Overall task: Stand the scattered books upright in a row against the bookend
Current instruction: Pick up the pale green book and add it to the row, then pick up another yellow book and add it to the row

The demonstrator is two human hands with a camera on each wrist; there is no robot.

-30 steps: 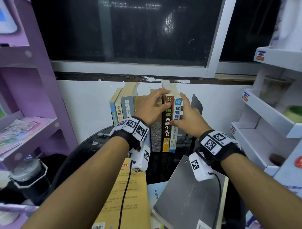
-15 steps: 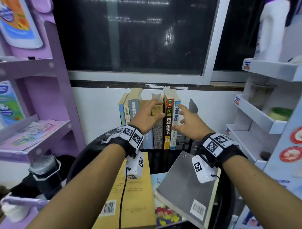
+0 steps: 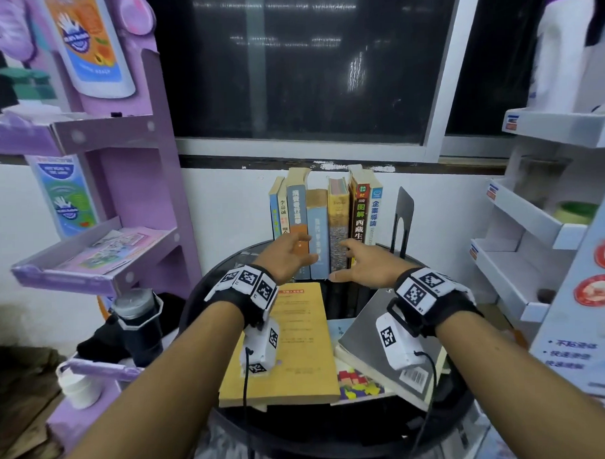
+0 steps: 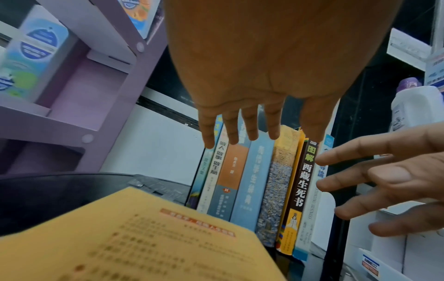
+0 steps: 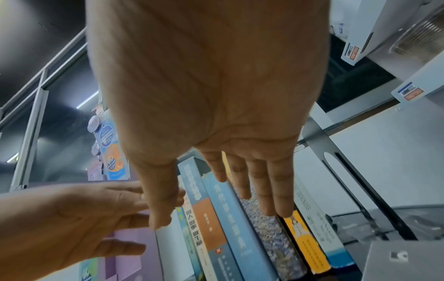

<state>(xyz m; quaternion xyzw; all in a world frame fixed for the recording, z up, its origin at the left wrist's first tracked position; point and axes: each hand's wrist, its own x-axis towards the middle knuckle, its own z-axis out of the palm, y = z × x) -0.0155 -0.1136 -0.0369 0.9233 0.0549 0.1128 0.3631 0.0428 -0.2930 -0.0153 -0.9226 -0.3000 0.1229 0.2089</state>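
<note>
Left hand (image 3: 288,255): fingers spread, holding nothing, before the row.
Right hand (image 3: 365,265): likewise.
Books (image 3: 325,228): upright, left of bookend (image 3: 402,219).
Yellow book (image 3: 291,346): flat on worktop (image 3: 207,301).

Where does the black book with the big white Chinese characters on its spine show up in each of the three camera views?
Head: black book stands right of centre in the row.
Left wrist: black book right of centre, beside the right hand.
Right wrist: only its yellow lower spine shows, at lower right.
Shared landmark: the speckled-spine book on its left.
</note>
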